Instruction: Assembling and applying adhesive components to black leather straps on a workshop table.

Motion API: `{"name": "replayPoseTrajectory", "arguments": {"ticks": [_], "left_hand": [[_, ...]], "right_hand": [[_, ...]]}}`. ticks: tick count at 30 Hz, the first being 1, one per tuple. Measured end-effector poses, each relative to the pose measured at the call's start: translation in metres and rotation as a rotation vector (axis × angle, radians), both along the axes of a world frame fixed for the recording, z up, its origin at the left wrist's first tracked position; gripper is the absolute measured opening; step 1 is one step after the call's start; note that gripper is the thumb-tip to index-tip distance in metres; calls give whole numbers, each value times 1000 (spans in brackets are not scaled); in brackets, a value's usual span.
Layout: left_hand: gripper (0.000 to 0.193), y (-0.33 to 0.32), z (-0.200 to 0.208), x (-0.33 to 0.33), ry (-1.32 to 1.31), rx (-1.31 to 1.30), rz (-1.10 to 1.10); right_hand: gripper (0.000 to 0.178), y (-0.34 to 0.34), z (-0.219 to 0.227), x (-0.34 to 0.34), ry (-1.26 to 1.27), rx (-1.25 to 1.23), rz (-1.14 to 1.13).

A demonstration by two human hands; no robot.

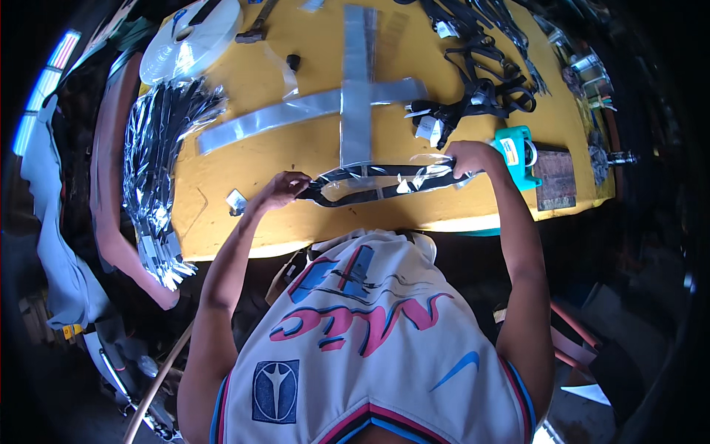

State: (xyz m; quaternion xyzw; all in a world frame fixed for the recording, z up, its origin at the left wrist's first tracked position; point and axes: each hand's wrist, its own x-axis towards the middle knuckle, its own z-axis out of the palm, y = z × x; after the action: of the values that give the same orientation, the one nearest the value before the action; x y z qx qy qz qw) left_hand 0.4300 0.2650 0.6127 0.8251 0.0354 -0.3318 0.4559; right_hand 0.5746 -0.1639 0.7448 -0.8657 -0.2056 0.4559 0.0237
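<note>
A black strap (pixel 347 198) stretches in a long narrow loop above the front part of the yellow table. My left hand (pixel 285 190) pinches its left end. My right hand (pixel 475 159) has its fingers closed round the other end, where shiny clear plastic film (pixel 425 177) lies over the strap. Whether the film wraps the whole loop I cannot tell. Just beyond the strap, flat clear plastic sleeves (pixel 356 126) lie crossed on the table. Nearest to my right hand is a teal plastic tool with a handle (pixel 515 157).
Packed black straps (pixel 159 148) hang over the table's left edge. Behind them lies a large roll of clear film (pixel 166 55), near a hammer (pixel 255 29) and a small black cap (pixel 293 62). Loose black straps (pixel 481 92) heap at right. A wooden block (pixel 555 180) sits by the teal tool.
</note>
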Motion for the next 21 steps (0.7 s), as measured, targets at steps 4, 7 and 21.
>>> {"name": "replayPoseTrajectory", "arguments": {"ticks": [4,7,21], "left_hand": [[21,-27,-44,-23,-578,66,77],[22,-43,-31,-45,-794,369,65],[33,-38,-42,-70,-918,440,211]], "right_hand": [[43,-20,-92,26,-166,-125,-55],[48,11,-101,-7,-744,-237,-39],[33,203,-169,-133,-584,958,-44]]}}
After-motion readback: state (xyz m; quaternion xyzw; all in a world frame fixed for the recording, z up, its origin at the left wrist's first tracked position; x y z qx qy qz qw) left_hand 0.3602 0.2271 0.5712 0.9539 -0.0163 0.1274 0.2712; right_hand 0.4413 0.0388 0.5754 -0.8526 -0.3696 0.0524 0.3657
